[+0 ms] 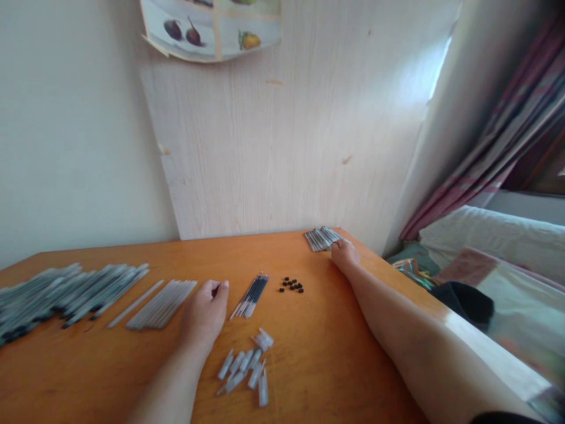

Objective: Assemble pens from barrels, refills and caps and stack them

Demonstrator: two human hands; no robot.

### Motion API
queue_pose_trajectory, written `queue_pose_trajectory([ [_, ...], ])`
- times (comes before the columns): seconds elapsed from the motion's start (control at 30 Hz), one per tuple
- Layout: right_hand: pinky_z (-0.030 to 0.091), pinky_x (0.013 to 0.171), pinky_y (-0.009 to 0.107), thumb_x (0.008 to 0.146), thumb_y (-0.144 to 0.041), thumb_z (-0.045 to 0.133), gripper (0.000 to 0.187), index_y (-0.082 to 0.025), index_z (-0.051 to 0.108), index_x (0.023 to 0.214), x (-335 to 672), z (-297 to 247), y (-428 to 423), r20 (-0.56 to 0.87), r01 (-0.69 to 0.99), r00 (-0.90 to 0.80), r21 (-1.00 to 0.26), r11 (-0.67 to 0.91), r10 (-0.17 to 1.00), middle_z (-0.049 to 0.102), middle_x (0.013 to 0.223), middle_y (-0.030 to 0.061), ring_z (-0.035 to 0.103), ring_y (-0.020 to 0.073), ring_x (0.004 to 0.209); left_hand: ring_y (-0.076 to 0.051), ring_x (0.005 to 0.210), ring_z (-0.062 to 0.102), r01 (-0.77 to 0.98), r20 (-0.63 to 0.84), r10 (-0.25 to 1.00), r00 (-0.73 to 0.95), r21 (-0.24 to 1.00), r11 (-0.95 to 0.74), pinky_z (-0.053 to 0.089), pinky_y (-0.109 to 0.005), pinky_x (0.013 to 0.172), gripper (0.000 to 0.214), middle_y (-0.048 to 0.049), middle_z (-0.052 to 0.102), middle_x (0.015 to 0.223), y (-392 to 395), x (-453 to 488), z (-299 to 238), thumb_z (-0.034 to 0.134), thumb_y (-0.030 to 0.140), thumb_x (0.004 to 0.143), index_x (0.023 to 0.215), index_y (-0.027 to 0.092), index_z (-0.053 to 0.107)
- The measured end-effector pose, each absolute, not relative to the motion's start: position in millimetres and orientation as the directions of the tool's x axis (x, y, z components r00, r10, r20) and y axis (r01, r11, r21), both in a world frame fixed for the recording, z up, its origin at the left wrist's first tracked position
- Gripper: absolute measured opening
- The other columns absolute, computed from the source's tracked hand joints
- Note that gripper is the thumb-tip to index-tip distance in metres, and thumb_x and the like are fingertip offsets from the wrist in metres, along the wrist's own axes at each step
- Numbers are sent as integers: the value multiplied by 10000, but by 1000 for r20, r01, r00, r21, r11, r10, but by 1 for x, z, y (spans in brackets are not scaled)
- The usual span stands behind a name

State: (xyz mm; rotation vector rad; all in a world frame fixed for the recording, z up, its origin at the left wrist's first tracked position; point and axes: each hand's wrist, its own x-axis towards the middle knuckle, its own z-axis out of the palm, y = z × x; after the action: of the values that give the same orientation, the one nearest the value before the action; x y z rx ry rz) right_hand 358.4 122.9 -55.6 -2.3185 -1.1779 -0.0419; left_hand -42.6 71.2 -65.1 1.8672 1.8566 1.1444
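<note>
My left hand [206, 312] is closed above the table, between clear pen barrels [161, 305] and a row of black ink refills [252, 296]. A small dark spot shows between its thumb and forefinger; I cannot make out what it is. At the back right, my right hand [345, 255] reaches out with curled fingers to the edge of a group of thin grey sticks [320, 238], possibly pen parts. Whether it grips one is hidden. Small black plugs [292, 285] lie between the hands. Translucent pen caps [247, 362] lie loosely piled nearer me.
Many pens with black ends [101, 288] cover the left of the orange wooden table [318, 365]. One barrel [136, 303] lies apart beside them. A pale board [282, 147] with a fruit picture [220, 32] stands behind. Right of the table is a bed [507, 282].
</note>
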Motion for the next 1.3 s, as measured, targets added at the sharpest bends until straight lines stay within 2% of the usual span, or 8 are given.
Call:
queue_pose_trajectory([
  [0.23, 468, 801, 302, 904, -376, 340, 434, -178, 720, 968, 361, -58, 126, 245, 759, 601, -475, -446, 761, 685, 1057, 129, 621, 246, 995, -207, 694, 604, 710, 312, 939, -146, 694, -120, 348, -276, 577, 364, -48, 684, 733, 68, -40, -59, 445, 531, 837, 750, 214, 600],
  [0.53, 462, 810, 311, 889, -380, 372, 419, -173, 729, 955, 364, -61, 129, 250, 751, 594, -513, -415, 765, 686, 1049, 131, 618, 257, 998, -194, 679, 592, 726, 328, 935, -136, 675, -131, 336, -267, 563, 373, -36, 671, 726, 70, -41, -63, 426, 535, 855, 754, 216, 590],
  [0.83, 440, 819, 308, 878, -378, 386, 416, -173, 726, 1001, 366, -64, 128, 289, 711, 636, -579, -398, 716, 691, 1038, 135, 610, 256, 997, -204, 696, 607, 728, 329, 933, -146, 675, -124, 351, -272, 575, 367, -41, 687, 744, 70, -41, -64, 444, 539, 843, 763, 217, 600],
  [1.1, 452, 722, 272, 825, -315, 412, 395, -154, 741, 973, 367, -66, 121, 333, 665, 651, -684, -301, 682, 718, 918, 100, 636, 236, 885, -197, 661, 591, 732, 325, 934, -150, 671, -116, 328, -272, 548, 375, -39, 674, 723, 72, -41, -65, 428, 541, 849, 752, 222, 599],
  [1.3, 457, 718, 277, 780, -312, 435, 385, -143, 749, 924, 361, -70, 113, 350, 630, 661, -740, -236, 664, 717, 835, 101, 630, 238, 848, -193, 653, 583, 733, 342, 930, -137, 666, -136, 309, -270, 542, 373, -36, 662, 699, 73, -40, -66, 416, 528, 858, 718, 223, 577],
])
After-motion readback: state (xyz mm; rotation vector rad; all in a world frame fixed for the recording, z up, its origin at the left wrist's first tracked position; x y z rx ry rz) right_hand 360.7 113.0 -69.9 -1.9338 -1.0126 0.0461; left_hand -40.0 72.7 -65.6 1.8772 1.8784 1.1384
